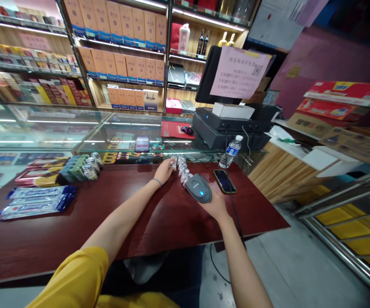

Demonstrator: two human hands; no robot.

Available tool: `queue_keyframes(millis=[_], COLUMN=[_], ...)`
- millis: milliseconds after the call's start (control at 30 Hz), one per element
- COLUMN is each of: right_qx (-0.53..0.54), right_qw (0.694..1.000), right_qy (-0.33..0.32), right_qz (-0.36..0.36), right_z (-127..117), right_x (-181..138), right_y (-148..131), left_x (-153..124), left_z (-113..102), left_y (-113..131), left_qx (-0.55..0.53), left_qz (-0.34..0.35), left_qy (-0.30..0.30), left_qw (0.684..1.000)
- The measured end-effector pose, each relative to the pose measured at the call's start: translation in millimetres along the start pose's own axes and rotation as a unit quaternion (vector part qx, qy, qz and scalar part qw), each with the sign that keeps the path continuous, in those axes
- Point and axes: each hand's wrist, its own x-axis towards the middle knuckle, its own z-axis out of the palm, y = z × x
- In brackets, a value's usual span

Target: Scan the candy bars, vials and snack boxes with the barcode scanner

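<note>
My left hand (164, 173) is closed around a small silver-topped can (173, 163) on the dark red counter, its fingers partly hiding it. Just to the right, a short row of similar small cans (181, 167) stands close together. My right hand (216, 205) grips a grey barcode scanner (198, 188) with a lit blue light. The scanner's head points toward the row of cans and overlaps the nearest ones in view. A black phone (225, 181) lies to the right of the scanner.
On the left of the counter (108, 222) lie blue-and-white packets (40, 201), brown-and-yellow packs (40, 173), green packs (72, 168) and more small cans (91, 169). A water bottle (231, 152) stands by the black till (213, 128). The scanner's cable (233, 205) hangs over the edge.
</note>
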Motion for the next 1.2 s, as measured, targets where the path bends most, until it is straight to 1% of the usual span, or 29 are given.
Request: queue_keyframes(millis=[100,167,233,300,433,567,667,767,867,933,1033,1133,1200], right_qx=[0.006,0.008,0.007,0.001,0.004,0.025,0.04,0.044,0.049,0.048,0.049,0.053,0.051], right_qw=[1.0,1.0,1.0,1.0,1.0,0.999,0.998,0.998,0.997,0.996,0.989,0.977,0.971], right_qy=[0.0,0.003,0.009,0.015,0.017,0.022,0.027,0.006,-0.022,-0.048,-0.101,-0.148,-0.169], right_qz=[0.001,0.001,0.005,0.007,-0.011,-0.028,-0.04,-0.043,-0.054,-0.065,-0.1,-0.142,-0.163], right_z=[3,6,11,20,42,68,88,106,119,124,128,128,128], right_x=[1,3,6,9,17,27,36,43,45,43,35,27,23], right_y=[-4,-9,-15,-20,-32,-45,-59,-75,-89,-96,-103,-110,-113], left_x=[-6,-13,-22,-34,-65,-96,-115,-130,-139,-142,-141,-138,-138], left_z=[-7,-15,-27,-43,-85,-134,-169,-193,-206,-210,-212,-212,-212], left_y=[1,3,4,3,-2,-7,-11,-18,-29,-37,-44,-46,-46], left_qx=[-0.018,-0.051,-0.115,-0.193,-0.311,-0.419,-0.501,-0.554,-0.583,-0.595,-0.604,-0.608,-0.604], left_qz=[-0.014,-0.028,-0.053,-0.083,-0.144,-0.206,-0.23,-0.244,-0.245,-0.254,-0.276,-0.286,-0.287], left_qy=[0.01,0.038,0.072,0.095,0.129,0.129,0.134,0.137,0.149,0.162,0.182,0.192,0.192], left_qw=[1.0,0.998,0.989,0.973,0.931,0.875,0.824,0.784,0.76,0.745,0.725,0.715,0.718])
